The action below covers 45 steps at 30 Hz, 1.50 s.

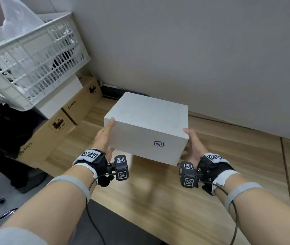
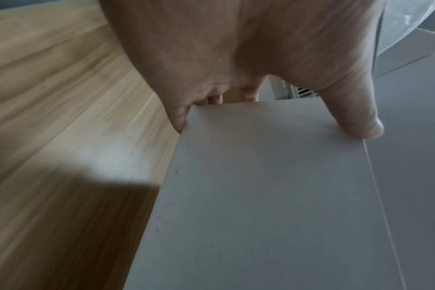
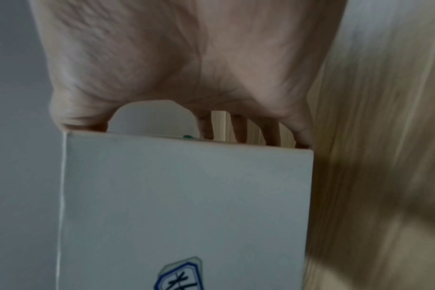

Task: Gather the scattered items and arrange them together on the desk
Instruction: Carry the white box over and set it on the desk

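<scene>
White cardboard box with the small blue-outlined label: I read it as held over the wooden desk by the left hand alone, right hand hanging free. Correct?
Not quite. The white cardboard box is over the wooden desk, but both hands hold it: the left hand on its left side, the right hand on its right. The head view shows this.

We cannot see the fingers of our left hand (image 1: 103, 137) in the head view; they go under the plain white cardboard box (image 1: 146, 128), and only the thumb shows on top. The same holds for our right hand (image 1: 193, 145). The wooden desk (image 1: 158, 191) just below the box is smeared by blur. In the right wrist view, the blue-edged label (image 3: 180, 274) near that hand is cut off by the bottom edge, its writing unreadable.
</scene>
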### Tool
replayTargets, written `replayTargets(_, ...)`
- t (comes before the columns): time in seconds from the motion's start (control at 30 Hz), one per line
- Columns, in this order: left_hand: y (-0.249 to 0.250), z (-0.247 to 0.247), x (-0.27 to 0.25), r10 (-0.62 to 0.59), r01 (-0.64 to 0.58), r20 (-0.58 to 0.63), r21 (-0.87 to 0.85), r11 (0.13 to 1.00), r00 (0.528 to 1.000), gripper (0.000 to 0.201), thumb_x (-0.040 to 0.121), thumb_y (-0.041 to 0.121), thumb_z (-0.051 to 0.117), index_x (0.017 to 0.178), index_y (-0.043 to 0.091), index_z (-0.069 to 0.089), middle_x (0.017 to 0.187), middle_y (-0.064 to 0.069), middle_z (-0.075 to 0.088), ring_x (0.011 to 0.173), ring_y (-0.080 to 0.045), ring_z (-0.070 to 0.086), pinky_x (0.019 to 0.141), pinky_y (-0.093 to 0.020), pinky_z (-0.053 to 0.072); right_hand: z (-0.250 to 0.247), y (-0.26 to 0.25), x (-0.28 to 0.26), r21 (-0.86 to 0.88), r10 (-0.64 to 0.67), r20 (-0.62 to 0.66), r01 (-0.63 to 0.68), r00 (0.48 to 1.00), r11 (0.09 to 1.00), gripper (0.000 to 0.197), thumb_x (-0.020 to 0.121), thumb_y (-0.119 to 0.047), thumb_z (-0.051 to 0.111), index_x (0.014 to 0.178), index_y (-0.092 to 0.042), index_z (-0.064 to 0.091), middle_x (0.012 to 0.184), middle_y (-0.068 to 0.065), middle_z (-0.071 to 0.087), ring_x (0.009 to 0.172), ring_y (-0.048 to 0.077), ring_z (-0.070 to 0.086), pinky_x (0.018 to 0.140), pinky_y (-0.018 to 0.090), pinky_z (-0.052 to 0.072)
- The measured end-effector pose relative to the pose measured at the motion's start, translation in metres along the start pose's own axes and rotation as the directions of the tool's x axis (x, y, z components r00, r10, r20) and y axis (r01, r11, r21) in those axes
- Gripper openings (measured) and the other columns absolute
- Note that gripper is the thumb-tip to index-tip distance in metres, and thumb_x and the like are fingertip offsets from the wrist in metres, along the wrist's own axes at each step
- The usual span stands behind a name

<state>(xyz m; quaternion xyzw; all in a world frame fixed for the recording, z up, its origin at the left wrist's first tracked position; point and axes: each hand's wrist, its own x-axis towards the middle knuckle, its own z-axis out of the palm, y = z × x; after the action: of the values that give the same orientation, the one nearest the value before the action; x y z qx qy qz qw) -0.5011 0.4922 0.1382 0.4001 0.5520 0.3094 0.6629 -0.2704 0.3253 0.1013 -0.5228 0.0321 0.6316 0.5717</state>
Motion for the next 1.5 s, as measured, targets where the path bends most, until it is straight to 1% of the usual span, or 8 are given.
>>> replayTargets(0.3,0.017,-0.063,0.115,-0.171,0.171,-0.051,-0.022,0.985,0.984,0.116,0.043,0.076,0.084,0.14,0.025,0.045,0.145,-0.001,0.045,0.132,-0.022,0.043,0.102,-0.053,0.047,0.092,-0.018,0.103,-0.137,0.037,-0.073,-0.047,0.997,0.989,0.075,0.064,-0.06,0.072,0.129,-0.034,0.045,0.133,0.013,0.046,0.112,0.04,0.055,0.074,0.057,0.054)
replayTargets(0.57,0.038,-0.114,0.223,-0.276,0.275,-0.036,-0.036,0.961,0.961,0.105,0.058,0.066,0.083,0.144,0.03,0.035,0.156,-0.006,0.027,0.138,-0.04,0.038,0.105,-0.065,0.036,0.179,-0.009,0.185,-0.179,0.015,-0.145,-0.041,0.989,0.983,0.034,0.078,-0.055,0.062,0.101,-0.033,0.052,0.125,0.012,0.052,0.116,0.038,0.052,0.096,0.059,0.044)
replayTargets(0.77,0.067,-0.139,0.294,-0.321,0.321,-0.004,0.001,0.947,0.947,0.123,0.058,0.075,0.075,0.156,0.039,0.009,0.165,-0.005,0.018,0.125,-0.029,0.059,0.11,-0.058,0.033,0.239,-0.001,0.243,-0.052,-0.013,-0.222,0.002,0.975,0.999,0.058,0.067,-0.06,0.068,0.116,-0.034,0.053,0.126,0.01,0.055,0.115,0.037,0.054,0.091,0.062,0.046)
replayTargets(0.93,0.085,-0.151,0.335,-0.395,0.402,0.093,-0.076,0.912,0.914,0.118,0.057,0.079,0.073,0.154,0.04,0.018,0.161,-0.011,0.028,0.097,-0.03,0.07,0.105,-0.053,0.047,0.279,-0.004,0.278,-0.028,-0.046,-0.243,0.041,0.969,0.999,0.065,0.068,-0.061,0.068,0.124,-0.031,0.055,0.126,0.01,0.059,0.112,0.033,0.058,0.093,0.058,0.048)
replayTargets(1.07,0.094,-0.154,0.353,-0.395,0.411,0.129,-0.146,0.9,0.91,0.086,0.081,0.065,0.063,0.152,0.035,0.024,0.153,-0.025,0.034,0.096,-0.04,0.072,0.08,-0.046,0.062,0.298,-0.004,0.295,0.033,-0.052,-0.249,0.062,0.967,0.998,0.051,0.076,-0.056,0.066,0.118,-0.029,0.06,0.124,0.004,0.061,0.105,0.033,0.062,0.085,0.053,0.052)
replayTargets(1.3,0.09,-0.146,0.351,-0.26,0.299,0.184,-0.235,0.925,0.948,0.059,0.102,0.017,0.051,0.154,0.025,0.025,0.135,-0.022,0.049,0.113,-0.036,0.064,0.095,-0.047,0.055,0.307,-0.004,0.287,0.089,-0.157,-0.24,0.183,0.958,0.979,0.035,0.091,-0.034,0.059,0.123,-0.02,0.057,0.12,0.008,0.057,0.108,0.025,0.057,0.092,0.045,0.05)
replayTargets(1.43,0.086,-0.122,0.319,-0.361,0.37,0.188,-0.014,0.929,0.914,0.02,0.101,0.023,0.052,0.117,0.01,0.053,0.121,-0.013,0.062,0.102,-0.026,0.066,0.079,-0.038,0.058,0.28,-0.003,0.255,0.012,-0.174,-0.225,0.181,0.959,0.983,0.044,0.095,-0.035,0.053,0.131,-0.011,0.054,0.135,0.014,0.053,0.122,0.03,0.052,0.103,0.043,0.045)
replayTargets(1.5,0.081,-0.102,0.301,-0.368,0.343,0.225,0.143,0.928,0.902,0.026,0.1,0.022,0.053,0.122,0.009,0.054,0.119,-0.01,0.065,0.093,-0.022,0.067,0.075,-0.036,0.058,0.258,-0.007,0.229,-0.013,-0.188,-0.247,0.191,0.951,0.981,0.042,0.096,-0.034,0.052,0.13,-0.01,0.055,0.135,0.016,0.056,0.124,0.032,0.053,0.11,0.046,0.04)
